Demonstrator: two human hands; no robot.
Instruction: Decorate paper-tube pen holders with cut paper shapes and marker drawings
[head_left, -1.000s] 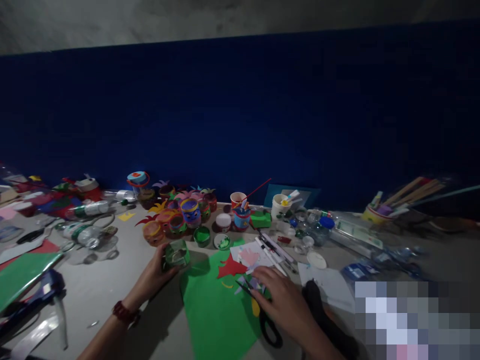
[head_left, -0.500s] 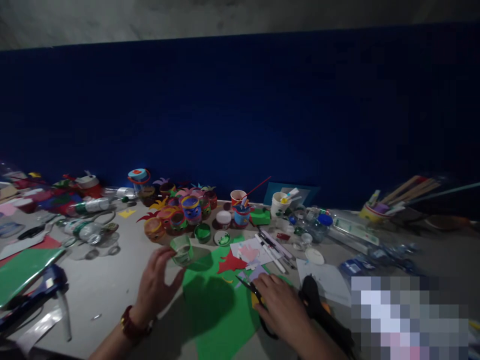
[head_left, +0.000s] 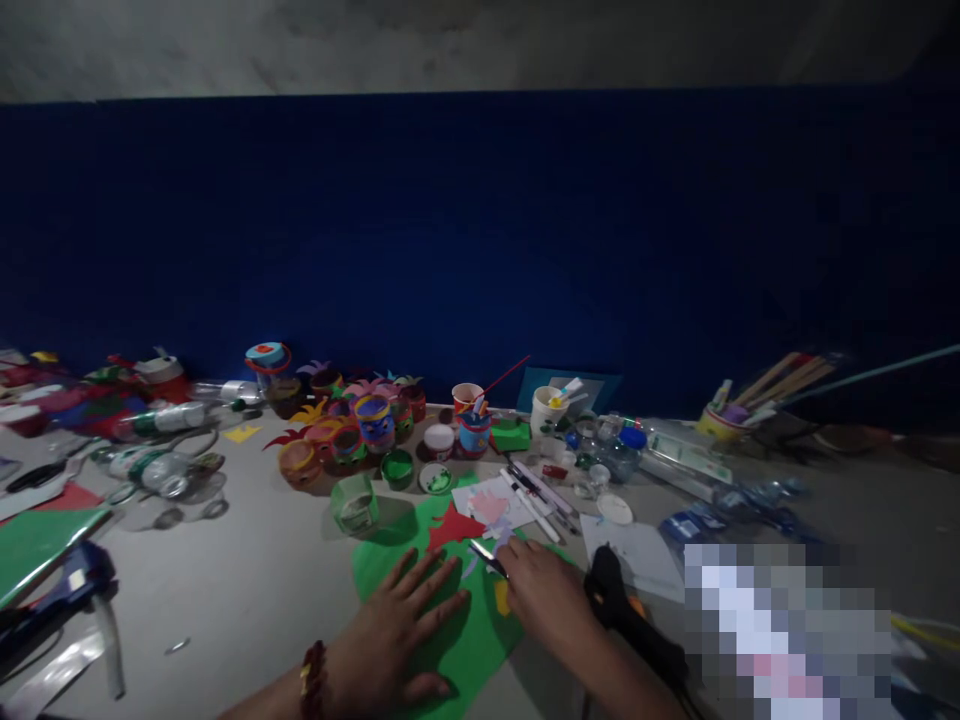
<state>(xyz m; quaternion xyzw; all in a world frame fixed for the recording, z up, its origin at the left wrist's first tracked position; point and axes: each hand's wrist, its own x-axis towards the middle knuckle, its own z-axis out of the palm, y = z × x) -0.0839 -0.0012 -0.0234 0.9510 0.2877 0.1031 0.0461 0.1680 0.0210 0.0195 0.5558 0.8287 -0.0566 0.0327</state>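
In the head view, the left hand (head_left: 394, 635) lies with its fingers spread wide on the green sheet (head_left: 474, 650), palm down. The right hand (head_left: 544, 590) is closed around the scissors (head_left: 487, 557), whose blades point away over the sheet, beside the red paper shape (head_left: 454, 526); the handles are hidden under the hand. The clear cup (head_left: 355, 503), tinted green, stands at the far left edge of the sheet, apart from both hands.

Behind it, the small pot (head_left: 397, 468) holds green paint, and the round lid (head_left: 436, 479) beside it carries green smears. The blue bucket (head_left: 474, 436) holds several upright tools, too small to name. A thin red stick (head_left: 507, 374) slants up near it; which container it stands in cannot be told. The white cup (head_left: 549, 410) holds white and yellow items, and the yellow cup (head_left: 722, 425), well to the right, holds wooden sticks and something purple. Decorated cups (head_left: 375, 422) with paper tufts cluster at the back, left of the white tub (head_left: 439, 440).

One second earlier the left hand was gripping the clear cup; half a second earlier it was loosening beside it. Now it is down on the green sheet, and the cup stands free. The right hand still has the scissors over the sheet, but the dark handle loop seen before is now covered.
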